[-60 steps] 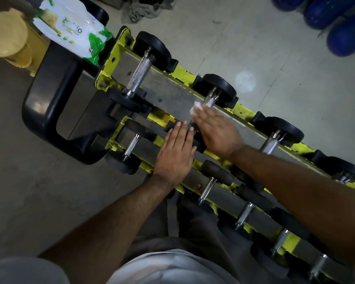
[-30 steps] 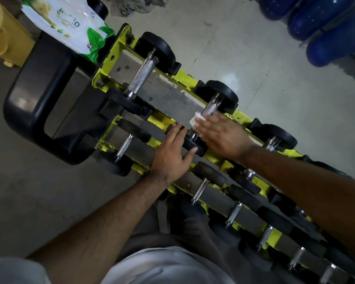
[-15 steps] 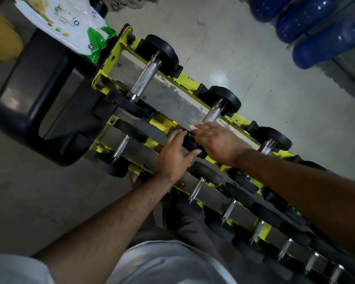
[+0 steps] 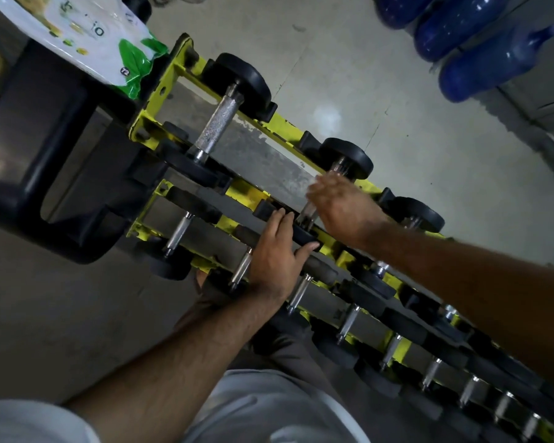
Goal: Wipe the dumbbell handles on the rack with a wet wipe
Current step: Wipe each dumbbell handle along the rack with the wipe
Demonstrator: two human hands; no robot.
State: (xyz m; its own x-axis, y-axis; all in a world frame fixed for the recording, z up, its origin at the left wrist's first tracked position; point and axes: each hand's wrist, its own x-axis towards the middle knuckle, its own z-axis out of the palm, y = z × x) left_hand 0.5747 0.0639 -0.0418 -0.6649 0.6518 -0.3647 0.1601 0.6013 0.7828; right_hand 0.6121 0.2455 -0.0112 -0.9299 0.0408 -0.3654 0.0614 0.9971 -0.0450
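Right hand: fingers curled over the second dumbbell handle; wipe hidden.
Left hand: flat, open, empty, beside it.
Handle: runs across the rack.

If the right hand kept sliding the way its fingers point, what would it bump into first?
The right hand points up along the second dumbbell's silver metal handle, so it would probably first meet that dumbbell's round black far weight. Motion blur hides the remaining gap.

Wipes pack left of rack, bottles behind.
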